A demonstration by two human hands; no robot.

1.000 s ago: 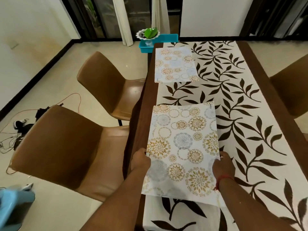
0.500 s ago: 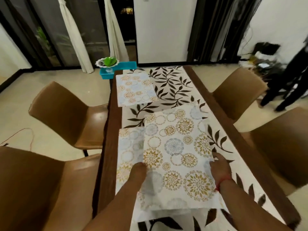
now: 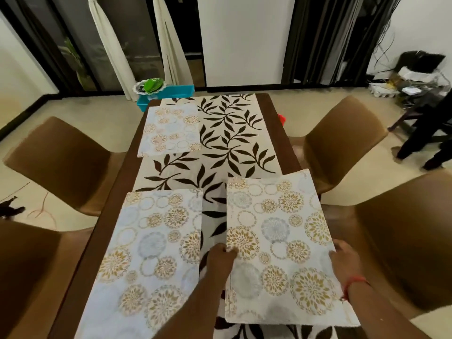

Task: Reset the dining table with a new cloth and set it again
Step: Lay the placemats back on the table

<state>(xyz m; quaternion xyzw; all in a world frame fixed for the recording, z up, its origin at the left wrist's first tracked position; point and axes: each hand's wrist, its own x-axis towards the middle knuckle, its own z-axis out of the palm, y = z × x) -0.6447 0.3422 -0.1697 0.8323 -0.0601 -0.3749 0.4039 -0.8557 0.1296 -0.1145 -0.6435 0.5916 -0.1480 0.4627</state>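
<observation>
Held mat: a placemat [image 3: 281, 245] was gripped at both side edges over the near right part of the leaf-print cloth [image 3: 230, 143], its right edge overhanging the cloth toward the table's [image 3: 269, 106] right edge.
Left hand [image 3: 221, 258]: fingers were curled round the mat's left edge, thumb on top.
Right hand [image 3: 344, 260]: it held the mat's right edge; the fingertips were hidden under the mat, so how far they curled could not be told.
Long axis: the mat ran lengthwise away from the person, both hands near its near end, equally close.
Coming move, as a judgement: lowering it flat, parallel to the near left mat [image 3: 151, 253], a strip of cloth between them.
Far mat [image 3: 171, 129]: lay flat at the cloth's far left.
Containers: a blue tray [image 3: 176, 90] beyond the cloth's far end; a glass dish [image 3: 149, 86] holding something green rested on its left end.
</observation>
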